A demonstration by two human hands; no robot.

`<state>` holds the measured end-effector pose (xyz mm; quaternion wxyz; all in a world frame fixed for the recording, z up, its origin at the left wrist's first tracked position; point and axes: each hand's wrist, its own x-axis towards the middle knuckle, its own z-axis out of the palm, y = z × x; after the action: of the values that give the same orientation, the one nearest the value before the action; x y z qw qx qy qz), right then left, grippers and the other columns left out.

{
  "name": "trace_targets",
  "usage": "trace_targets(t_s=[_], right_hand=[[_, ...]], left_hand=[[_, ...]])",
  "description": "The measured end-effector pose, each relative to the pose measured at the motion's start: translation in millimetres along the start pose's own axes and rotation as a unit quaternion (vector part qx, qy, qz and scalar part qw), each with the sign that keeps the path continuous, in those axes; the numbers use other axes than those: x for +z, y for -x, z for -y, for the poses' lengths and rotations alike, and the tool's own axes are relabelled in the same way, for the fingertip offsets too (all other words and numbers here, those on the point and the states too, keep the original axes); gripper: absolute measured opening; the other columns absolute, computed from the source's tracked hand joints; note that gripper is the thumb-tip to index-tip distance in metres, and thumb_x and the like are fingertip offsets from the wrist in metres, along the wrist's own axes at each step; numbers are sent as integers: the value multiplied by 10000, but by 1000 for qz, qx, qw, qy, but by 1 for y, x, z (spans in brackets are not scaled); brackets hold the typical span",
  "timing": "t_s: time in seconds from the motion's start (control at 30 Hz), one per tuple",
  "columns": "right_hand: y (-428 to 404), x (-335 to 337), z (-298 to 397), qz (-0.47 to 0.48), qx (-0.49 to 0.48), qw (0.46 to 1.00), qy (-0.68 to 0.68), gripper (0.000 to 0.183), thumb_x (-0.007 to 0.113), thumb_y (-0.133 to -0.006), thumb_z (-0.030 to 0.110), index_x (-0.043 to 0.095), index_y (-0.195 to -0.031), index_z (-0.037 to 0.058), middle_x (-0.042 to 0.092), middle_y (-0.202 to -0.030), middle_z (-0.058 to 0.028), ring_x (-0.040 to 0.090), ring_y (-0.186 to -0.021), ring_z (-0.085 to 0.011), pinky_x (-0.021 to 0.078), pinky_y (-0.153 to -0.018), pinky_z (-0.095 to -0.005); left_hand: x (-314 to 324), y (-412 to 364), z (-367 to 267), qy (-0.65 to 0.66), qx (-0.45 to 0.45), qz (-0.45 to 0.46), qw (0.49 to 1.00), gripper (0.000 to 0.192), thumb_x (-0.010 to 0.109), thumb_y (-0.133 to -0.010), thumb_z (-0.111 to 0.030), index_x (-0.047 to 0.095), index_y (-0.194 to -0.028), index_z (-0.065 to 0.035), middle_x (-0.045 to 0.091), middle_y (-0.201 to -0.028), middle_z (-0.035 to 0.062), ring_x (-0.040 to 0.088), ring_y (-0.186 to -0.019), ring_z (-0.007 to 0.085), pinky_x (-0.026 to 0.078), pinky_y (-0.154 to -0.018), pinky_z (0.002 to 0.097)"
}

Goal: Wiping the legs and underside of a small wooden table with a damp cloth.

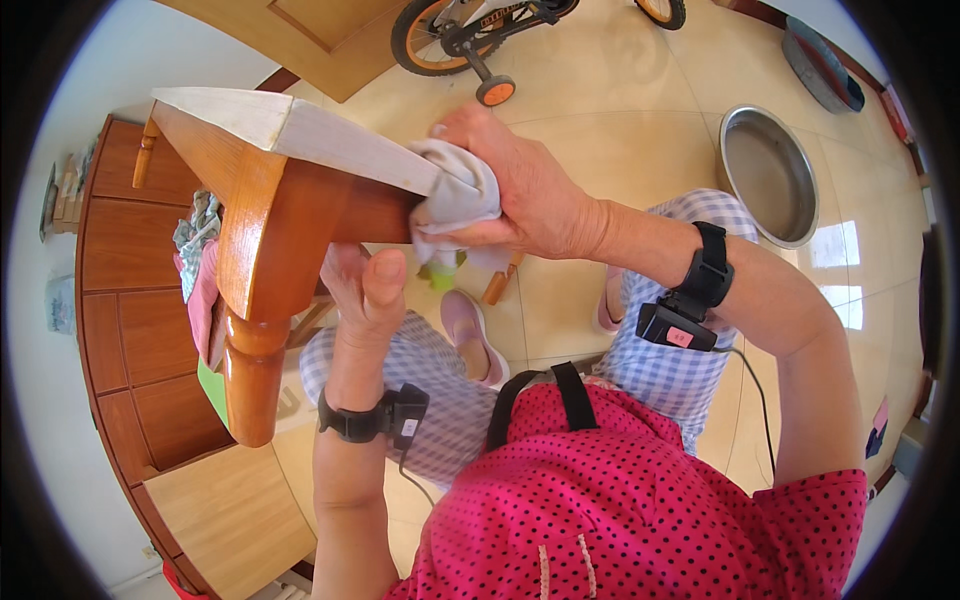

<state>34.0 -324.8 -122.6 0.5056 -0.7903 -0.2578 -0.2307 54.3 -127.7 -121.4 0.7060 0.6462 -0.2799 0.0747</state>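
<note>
A wooden stool or small table, with orange-brown turned legs and a white top edge, is tilted on its side at the upper left. My right hand grips a pale grey cloth and presses it around the white edge and the brown apron below. Beside the apron, near the closest leg, my left hand is raised with its thumb up; part of its fingers is hidden behind the wood, so its hold cannot be told.
A metal basin stands on the tiled floor at the right. A child's bicycle is at the top. Wooden drawers line the left wall, near folded fabrics. A dark tub lies at the upper right.
</note>
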Motion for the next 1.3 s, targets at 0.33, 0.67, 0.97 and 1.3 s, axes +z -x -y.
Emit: trace_targets(t_s=[0.33,0.67,0.97,1.3], right_hand=[[126,65,-133,133,285,942,116,531,724,-769,377,486,-1127,64,536,-1052,-156,605,-864,-355,506,-752,-424],[224,175,-213,-300,658,601,-339,270,596,-801,44,519,-1027,-83,637,-881,-182,664,-823,-295,536,-647,-414],[196,189,-187,-439,572,577,-383,257,511,-825,-30,549,-1070,37,622,-901,-84,612,-794,-221,508,-675,-352],[104,155,-32,-307,381,820,-298,186,508,-773,-11,558,-949,22,552,-898,-82,550,-812,-180,459,-684,-296]], left_hand=[[-17,1,8,-133,28,13,991,626,604,-821,-505,499,-1172,3,545,-1058,50,517,-965,167,411,-876,307],[-17,-2,9,-174,61,-28,982,667,665,-792,-499,492,-1185,12,565,-1084,91,537,-963,209,429,-858,353],[-16,-4,1,-145,49,59,987,580,564,-895,-480,447,-1274,-57,504,-1232,31,500,-1123,175,393,-1007,364],[-93,-6,68,-5,-1,11,1000,709,468,-879,-646,466,-1268,-53,528,-1201,44,495,-1113,163,343,-1014,342]])
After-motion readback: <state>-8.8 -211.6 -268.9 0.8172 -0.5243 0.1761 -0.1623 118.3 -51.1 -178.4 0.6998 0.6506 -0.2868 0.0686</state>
